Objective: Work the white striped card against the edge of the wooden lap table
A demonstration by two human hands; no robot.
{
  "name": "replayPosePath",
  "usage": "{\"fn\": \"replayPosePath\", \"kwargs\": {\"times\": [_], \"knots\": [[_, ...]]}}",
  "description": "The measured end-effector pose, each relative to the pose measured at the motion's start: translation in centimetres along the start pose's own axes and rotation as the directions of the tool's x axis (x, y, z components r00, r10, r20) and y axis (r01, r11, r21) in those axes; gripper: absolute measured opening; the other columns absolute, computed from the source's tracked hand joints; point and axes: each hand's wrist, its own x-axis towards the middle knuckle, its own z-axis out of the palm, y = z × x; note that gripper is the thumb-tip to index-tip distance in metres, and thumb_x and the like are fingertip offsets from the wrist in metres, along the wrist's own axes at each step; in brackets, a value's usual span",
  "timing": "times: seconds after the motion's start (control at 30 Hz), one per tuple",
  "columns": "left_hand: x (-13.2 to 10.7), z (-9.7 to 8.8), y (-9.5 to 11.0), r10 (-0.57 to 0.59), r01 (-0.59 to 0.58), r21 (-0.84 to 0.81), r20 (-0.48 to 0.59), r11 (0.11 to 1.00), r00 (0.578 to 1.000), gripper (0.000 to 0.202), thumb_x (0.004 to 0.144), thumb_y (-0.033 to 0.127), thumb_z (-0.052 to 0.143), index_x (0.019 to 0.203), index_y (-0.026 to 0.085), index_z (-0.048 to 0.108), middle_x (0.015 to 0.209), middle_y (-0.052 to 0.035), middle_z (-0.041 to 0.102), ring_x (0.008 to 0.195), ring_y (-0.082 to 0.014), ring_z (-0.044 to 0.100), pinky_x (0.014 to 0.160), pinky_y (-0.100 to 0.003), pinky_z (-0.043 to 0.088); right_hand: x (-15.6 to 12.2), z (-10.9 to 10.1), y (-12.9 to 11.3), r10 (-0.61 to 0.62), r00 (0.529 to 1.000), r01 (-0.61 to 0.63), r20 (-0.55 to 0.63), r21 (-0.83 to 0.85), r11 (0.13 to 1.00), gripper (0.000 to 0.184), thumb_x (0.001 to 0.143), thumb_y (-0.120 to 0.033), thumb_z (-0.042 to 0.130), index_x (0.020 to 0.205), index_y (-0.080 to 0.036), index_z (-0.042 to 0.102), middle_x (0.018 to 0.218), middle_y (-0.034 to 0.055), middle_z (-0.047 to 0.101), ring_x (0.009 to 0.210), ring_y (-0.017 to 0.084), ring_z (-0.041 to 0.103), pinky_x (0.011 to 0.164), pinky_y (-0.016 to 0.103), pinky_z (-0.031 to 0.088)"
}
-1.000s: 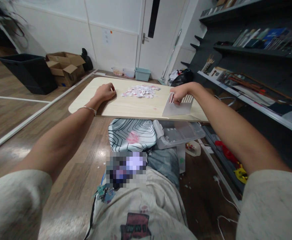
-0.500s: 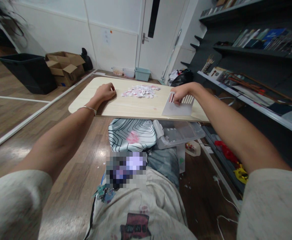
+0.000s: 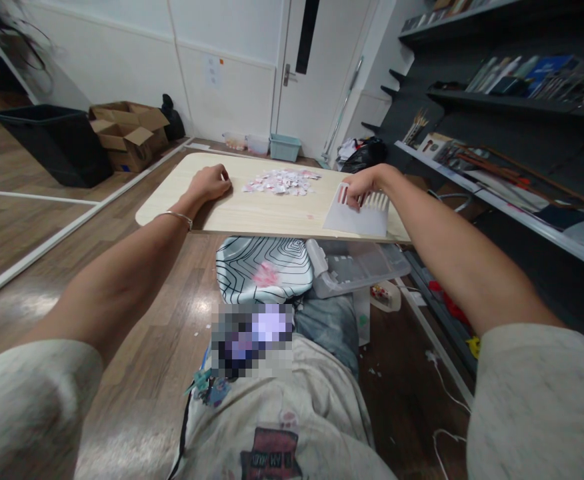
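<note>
Head view, looking down two outstretched forearms. To one side, left hand (image 3: pixel 213 183) curled into a loose fist, empty, knuckles down on the wooden tabletop (image 3: pixel 252 217), seemingly just parked there as a brace. To the other, right hand (image 3: pixel 365 183) bunched, fingertips pinching into the ribbed far end of the white slotted rack (image 3: pixel 356 219), apparently working red-edged pieces in the slots nearest the left hand; too small to tell more. Rack lying flat just under and nearer than the right hand, by the board's near edge. Slots pointing away from the body, long axis seemingly likewise, though foreshortened. Between the hands, slightly beyond: heap of pink-and-white paper scraps (image 3: pixel 282 181).
</note>
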Motion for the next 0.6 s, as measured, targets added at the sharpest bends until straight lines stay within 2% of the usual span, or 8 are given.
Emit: {"fn": "replayPosePath", "kwargs": {"times": [0.1, 0.2, 0.3, 0.4, 0.5, 0.6], "knots": [[0.0, 0.0, 0.0, 0.005, -0.005, -0.008, -0.002, 1.0, 1.0, 0.053, 0.086, 0.042, 0.086, 0.136, 0.024, 0.09, 0.132, -0.02, 0.093, 0.139, -0.0526, 0.08, 0.121, -0.059, 0.062, -0.6, 0.4, 0.1, 0.038, 0.999, -0.037, -0.026, 0.027, 0.999, 0.053, 0.069, -0.037, 0.122, 0.092, -0.021, 0.078, 0.081, -0.0017, 0.069, 0.084, 0.025, 0.077, 0.068, 0.031, 0.066], [-0.1, -0.1, 0.1, 0.001, -0.001, -0.008, 0.003, 1.0, 1.0, 0.054, 0.086, 0.039, 0.085, 0.138, 0.024, 0.091, 0.135, -0.0207, 0.093, 0.14, -0.0529, 0.079, 0.123, -0.061, 0.061, -1.4, 1.1, 0.0, 0.064, 0.998, -0.063, -0.02, 0.07, 0.996, 0.051, 0.067, -0.025, 0.12, 0.091, -0.022, 0.075, 0.079, -0.0018, 0.07, 0.082, 0.025, 0.077, 0.068, 0.031, 0.066], [-0.3, -0.3, 0.3, 0.002, -0.002, 0.022, 0.016, 1.0, 1.0, 0.056, 0.09, 0.035, 0.082, 0.144, 0.023, 0.089, 0.141, -0.0208, 0.092, 0.142, -0.0504, 0.079, 0.124, -0.059, 0.06, -2.3, 2.4, 0.3, 0.056, 0.996, -0.065, 0.067, 0.14, 0.988, 0.05, 0.064, -0.015, 0.115, 0.09, -0.023, 0.072, 0.079, -0.0019, 0.074, 0.081, 0.025, 0.08, 0.071, 0.031, 0.069], [-0.5, -0.6, 0.4, 0.029, -0.031, 0.061, 0.045, 0.998, 0.999, 0.054, 0.1, 0.032, 0.075, 0.151, 0.017, 0.086, 0.148, -0.0258, 0.091, 0.143, -0.0477, 0.078, 0.123, -0.056, 0.059, -3.0, 3.7, 0.9, 0.039, 0.986, -0.072, 0.165, 0.195, 0.978, 0.047, 0.064, -0.012, 0.11, 0.088, -0.023, 0.071, 0.079, -0.0021, 0.079, 0.082, 0.026, 0.084, 0.075, 0.033, 0.073], [-0.6, -0.8, 0.3, 0.038, -0.043, 0.071, 0.064, 0.997, 0.997, 0.053, 0.105, 0.03, 0.071, 0.154, 0.015, 0.085, 0.15, -0.0266, 0.09, 0.144, -0.0458, 0.077, 0.124, -0.054, 0.059, -3.2, 4.4, 1.5, 0.027, 0.981, -0.07, 0.193, 0.221, 0.973, 0.044, 0.066, -0.013, 0.108, 0.088, -0.023, 0.071, 0.081, -0.0019, 0.082, 0.084, 0.028, 0.087, 0.081, 0.036, 0.076], [-0.5, -0.8, 0.2, 0.021, -0.024, 0.047, 0.067, 0.999, 0.998, 0.054, 0.103, 0.032, 0.075, 0.154, 0.016, 0.086, 0.152, -0.0242, 0.09, 0.145, -0.0454, 0.076, 0.126, -0.051, 0.058, -3.2, 4.3, 1.7, 0.018, 0.977, -0.066, 0.214, 0.22, 0.973, 0.042, 0.068, -0.014, 0.108, 0.09, -0.022, 0.073, 0.084, -0.0016, 0.084, 0.089, 0.029, 0.089, 0.087, 0.039, 0.078]]}}
